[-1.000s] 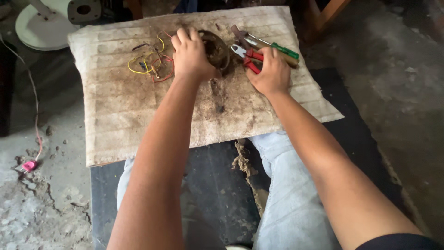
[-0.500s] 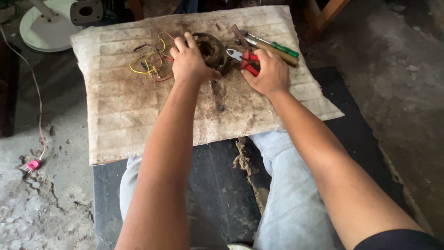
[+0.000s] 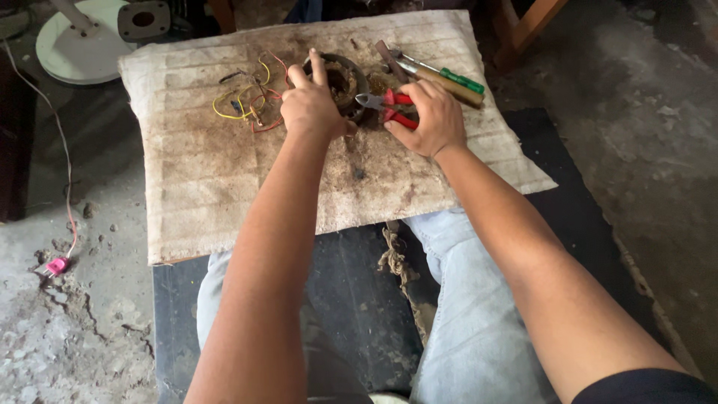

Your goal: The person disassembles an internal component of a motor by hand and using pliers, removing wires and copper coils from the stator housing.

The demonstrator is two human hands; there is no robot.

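Since the earlier frames the right hand (image 3: 432, 120) has drawn the red-handled pliers (image 3: 385, 105) in toward the dark ring (image 3: 340, 78), so their nose now sits just beside its right edge, while the left hand (image 3: 314, 108) has kept its place on the ring's near-left side. Left-hand fingers are partly spread, two pointing up over the ring's rim and the thumb tucked low toward its near edge; whether they truly clamp the ring cannot be told, only that they rest against it. Right-hand fingers are curled together and clamped on the pliers' red handles. Whether the pliers' tips bite anything is too small to tell. Yellow, red and dark wires (image 3: 247, 105) lie in a loose tangle left of the left hand. Just behind the right hand lie a green-handled screwdriver (image 3: 449, 75) and a brown-handled tool (image 3: 456, 88), side by side. All of this rests on a stained, ribbed board (image 3: 202, 187) laid across the person's lap. On the ground far left stands a white round base (image 3: 75, 52), and a thin cord runs down to a pink plug (image 3: 56, 265).
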